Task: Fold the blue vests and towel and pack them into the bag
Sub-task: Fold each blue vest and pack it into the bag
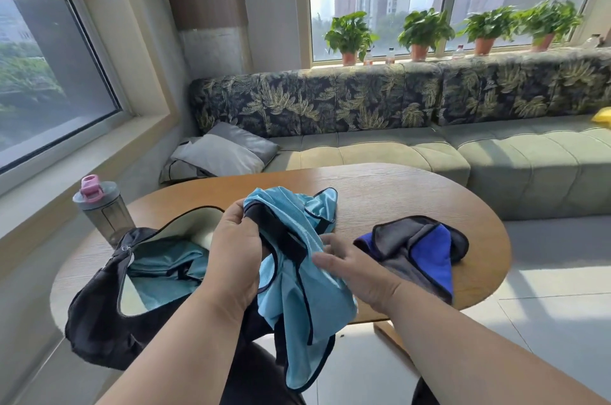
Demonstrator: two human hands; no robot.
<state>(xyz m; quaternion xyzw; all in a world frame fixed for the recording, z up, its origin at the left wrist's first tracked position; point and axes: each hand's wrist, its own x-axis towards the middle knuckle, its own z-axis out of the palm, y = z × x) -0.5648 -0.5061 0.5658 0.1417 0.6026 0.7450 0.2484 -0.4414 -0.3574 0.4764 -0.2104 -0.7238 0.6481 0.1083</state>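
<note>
Head view: blue vest bunched between both hands.

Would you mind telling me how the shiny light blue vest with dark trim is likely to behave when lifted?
The shiny light blue vest is probably very floppy: it drapes off the wooden table edge below the left hand. Its sheen suggests slippery fabric. It likely weighs little, since the left hand alone bunches it while the right hand stays open.
</note>
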